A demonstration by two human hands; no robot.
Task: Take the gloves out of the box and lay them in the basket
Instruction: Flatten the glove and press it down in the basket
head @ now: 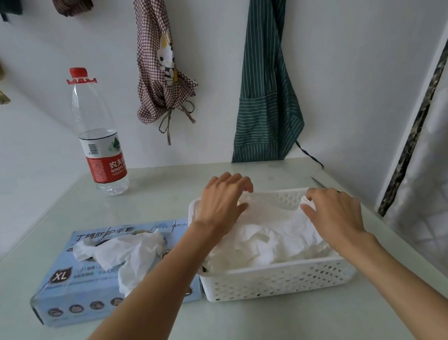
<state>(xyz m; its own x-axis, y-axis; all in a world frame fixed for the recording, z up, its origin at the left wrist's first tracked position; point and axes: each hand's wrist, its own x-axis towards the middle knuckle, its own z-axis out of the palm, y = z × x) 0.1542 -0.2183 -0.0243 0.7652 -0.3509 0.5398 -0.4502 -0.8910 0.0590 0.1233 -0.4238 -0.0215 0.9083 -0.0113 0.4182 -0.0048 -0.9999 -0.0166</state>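
A pale green bench point(251, 336) fills the lower frame. At lower centre-right sits a white perforated plastic basket point(278, 279) holding crumpled thin white gloves point(268, 243). Touching its left side lies a light blue cardboard glove box point(62, 288), with more white gloves point(125, 252) spilling from its top opening. The left hand point(221, 201) and right hand point(332, 210) reach over the basket, fingers curled, each pinching the gloves. A clear plastic water bottle point(100, 134) stands upper left.
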